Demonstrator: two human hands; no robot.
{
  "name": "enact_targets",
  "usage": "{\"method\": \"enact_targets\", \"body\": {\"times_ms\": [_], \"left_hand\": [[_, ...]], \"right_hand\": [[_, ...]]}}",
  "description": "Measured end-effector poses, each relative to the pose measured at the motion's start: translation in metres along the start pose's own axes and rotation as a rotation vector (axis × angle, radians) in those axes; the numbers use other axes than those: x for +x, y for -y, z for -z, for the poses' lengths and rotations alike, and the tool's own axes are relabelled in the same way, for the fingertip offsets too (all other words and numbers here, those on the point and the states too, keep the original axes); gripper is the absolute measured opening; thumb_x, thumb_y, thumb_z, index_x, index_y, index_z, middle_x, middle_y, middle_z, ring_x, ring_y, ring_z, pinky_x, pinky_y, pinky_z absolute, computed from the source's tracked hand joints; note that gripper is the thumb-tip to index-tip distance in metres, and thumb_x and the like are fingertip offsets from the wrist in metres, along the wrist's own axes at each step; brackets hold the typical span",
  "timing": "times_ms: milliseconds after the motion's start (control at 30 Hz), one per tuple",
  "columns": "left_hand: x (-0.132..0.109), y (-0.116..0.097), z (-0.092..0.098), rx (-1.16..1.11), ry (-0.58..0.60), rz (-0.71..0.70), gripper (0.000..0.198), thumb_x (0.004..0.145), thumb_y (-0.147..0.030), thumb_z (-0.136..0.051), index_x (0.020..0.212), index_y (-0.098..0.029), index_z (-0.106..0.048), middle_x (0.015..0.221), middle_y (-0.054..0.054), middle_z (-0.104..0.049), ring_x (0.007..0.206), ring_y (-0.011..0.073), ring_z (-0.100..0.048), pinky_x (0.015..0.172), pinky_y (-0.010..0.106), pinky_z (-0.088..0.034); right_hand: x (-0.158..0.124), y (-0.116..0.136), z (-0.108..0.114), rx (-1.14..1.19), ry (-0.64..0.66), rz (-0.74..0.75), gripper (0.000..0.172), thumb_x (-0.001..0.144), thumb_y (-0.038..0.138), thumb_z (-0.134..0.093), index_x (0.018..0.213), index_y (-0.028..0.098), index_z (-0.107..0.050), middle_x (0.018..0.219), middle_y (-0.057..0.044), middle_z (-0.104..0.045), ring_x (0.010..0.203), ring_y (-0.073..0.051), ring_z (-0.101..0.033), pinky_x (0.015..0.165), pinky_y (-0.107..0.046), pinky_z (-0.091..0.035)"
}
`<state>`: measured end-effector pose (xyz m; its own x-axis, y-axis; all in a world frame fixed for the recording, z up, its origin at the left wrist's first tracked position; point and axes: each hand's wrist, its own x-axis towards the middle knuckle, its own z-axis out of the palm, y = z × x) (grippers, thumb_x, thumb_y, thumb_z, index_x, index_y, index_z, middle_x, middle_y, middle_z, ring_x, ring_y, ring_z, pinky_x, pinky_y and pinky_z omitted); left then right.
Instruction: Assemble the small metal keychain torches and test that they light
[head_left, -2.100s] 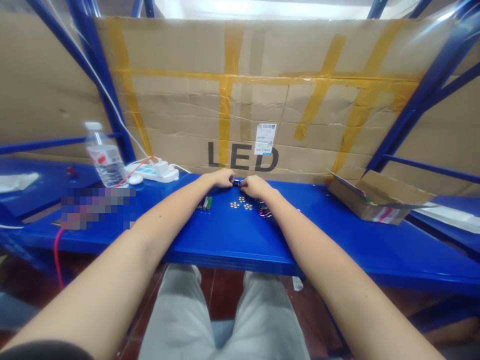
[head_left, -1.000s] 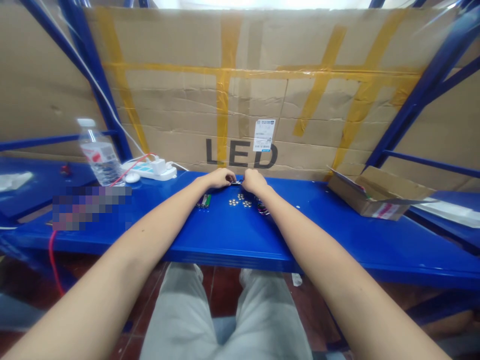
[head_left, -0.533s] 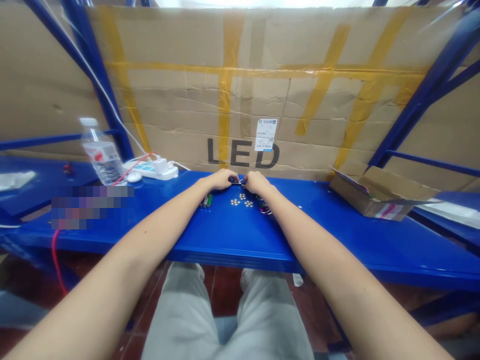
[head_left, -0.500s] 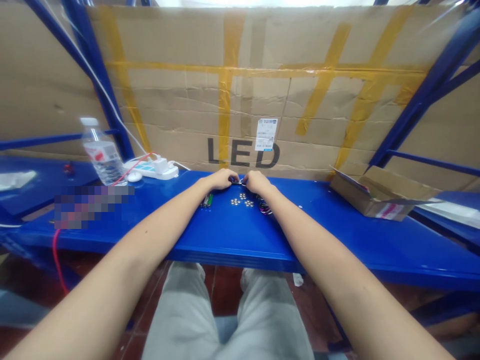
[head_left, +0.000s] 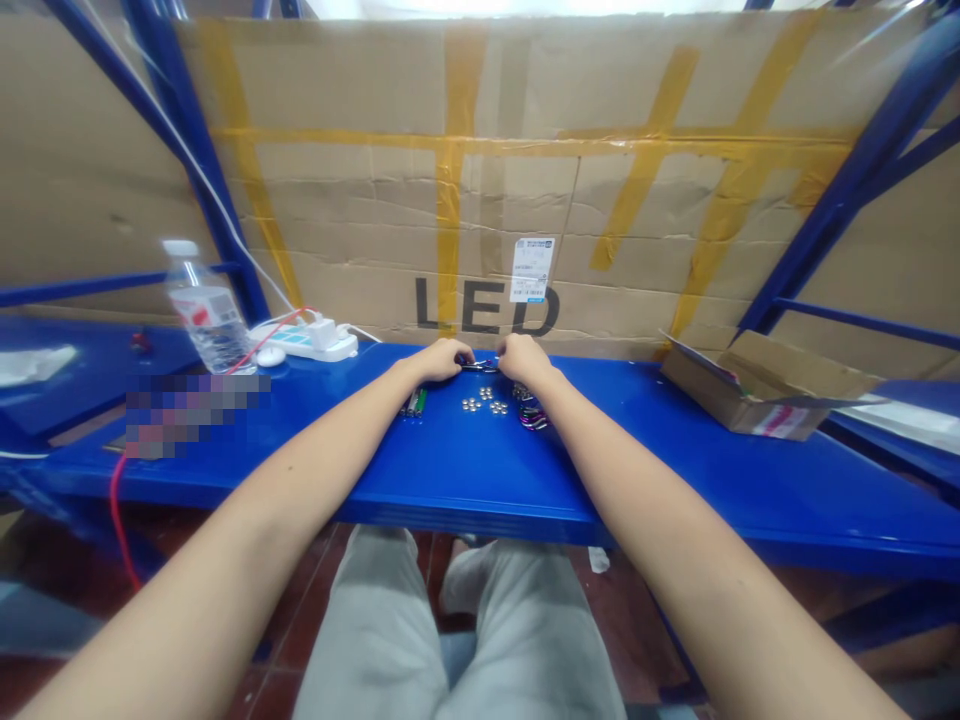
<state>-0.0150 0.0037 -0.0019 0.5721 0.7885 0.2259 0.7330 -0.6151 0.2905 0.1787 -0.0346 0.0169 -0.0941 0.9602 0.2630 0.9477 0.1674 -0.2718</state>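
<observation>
At the centre of the frame, the left hand (head_left: 444, 360) is pinching a slim dark piece (head_left: 478, 367); the right hand (head_left: 523, 360) is curling by its other end, though I cannot tell if it is gripping; the step in hand seems to be two-handed work on that piece; small round silver pieces (head_left: 486, 394) are lying just below, coloured loops (head_left: 533, 417) lower right; the next move is probably calling for a steady left pinch and fine right fingertip control.

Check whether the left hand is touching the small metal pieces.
Apart: the head view shows blue table between the left hand and the small metal pieces.
</observation>
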Motion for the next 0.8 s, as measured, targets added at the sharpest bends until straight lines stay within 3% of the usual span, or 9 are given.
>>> {"method": "enact_targets", "body": {"times_ms": [167,267,400,567,633,700,800], "left_hand": [[-0.007,-0.002,0.02,-0.068,-0.017,0.007,0.04,0.075,-0.02,-0.061,0.113,-0.017,-0.072,0.118,0.009,-0.073,0.109,0.0231,-0.066,0.098,0.033,-0.048],[-0.024,-0.006,0.048,-0.065,0.192,0.045,0.039,0.073,-0.035,-0.067,0.108,-0.017,-0.072,0.113,0.008,-0.074,0.105,0.0234,-0.066,0.093,0.031,-0.049],[-0.054,-0.016,0.076,-0.007,0.472,0.186,0.075,0.056,-0.051,-0.08,0.123,-0.021,-0.065,0.126,0.008,-0.069,0.108,0.0257,-0.064,0.09,0.029,-0.048],[-0.069,-0.023,0.072,0.122,0.587,0.264,0.09,0.049,-0.051,-0.085,0.13,-0.022,-0.058,0.131,0.012,-0.064,0.105,0.029,-0.063,0.086,0.034,-0.049],[-0.067,-0.023,0.065,0.152,0.566,0.263,0.087,0.05,-0.049,-0.086,0.128,-0.022,-0.059,0.127,0.012,-0.065,0.101,0.0291,-0.064,0.084,0.035,-0.05],[-0.063,-0.024,0.06,0.133,0.455,0.223,0.077,0.056,-0.047,-0.083,0.125,-0.021,-0.061,0.122,0.011,-0.067,0.099,0.0281,-0.064,0.084,0.035,-0.049],[-0.058,-0.031,0.051,0.078,0.046,0.046,0.06,0.07,-0.043,-0.077,0.122,-0.019,-0.061,0.12,0.01,-0.065,0.108,0.0267,-0.06,0.093,0.035,-0.047]], "right_hand": [[-0.003,-0.009,0.004,0.021,-0.023,-0.017,0.025,0.085,0.016,-0.06,0.106,0.012,-0.074,0.112,-0.02,-0.072,0.103,-0.028,-0.069,0.085,-0.033,-0.051],[-0.008,-0.014,0.01,0.036,-0.042,0.01,0.023,0.086,0.015,-0.057,0.1,0.014,-0.075,0.109,-0.018,-0.073,0.102,-0.028,-0.069,0.087,-0.032,-0.05],[-0.013,-0.019,0.015,0.066,-0.062,0.065,0.025,0.086,0.012,-0.052,0.092,0.015,-0.076,0.104,-0.017,-0.075,0.102,-0.028,-0.069,0.087,-0.031,-0.049],[-0.013,-0.022,0.016,0.093,-0.085,0.089,0.025,0.085,0.012,-0.052,0.091,0.014,-0.077,0.102,-0.017,-0.075,0.101,-0.027,-0.069,0.087,-0.03,-0.049],[-0.013,-0.022,0.016,0.117,-0.094,0.097,0.025,0.085,0.011,-0.052,0.089,0.013,-0.077,0.101,-0.016,-0.076,0.101,-0.027,-0.068,0.088,-0.031,-0.05],[-0.013,-0.021,0.016,0.18,-0.109,0.088,0.023,0.085,0.012,-0.054,0.087,0.013,-0.076,0.099,-0.015,-0.076,0.099,-0.026,-0.068,0.088,-0.032,-0.05],[-0.016,-0.014,0.02,0.464,-0.044,0.061,0.02,0.09,0.019,-0.056,0.089,0.012,-0.074,0.098,-0.014,-0.076,0.092,-0.021,-0.069,0.084,-0.03,-0.053]]}}
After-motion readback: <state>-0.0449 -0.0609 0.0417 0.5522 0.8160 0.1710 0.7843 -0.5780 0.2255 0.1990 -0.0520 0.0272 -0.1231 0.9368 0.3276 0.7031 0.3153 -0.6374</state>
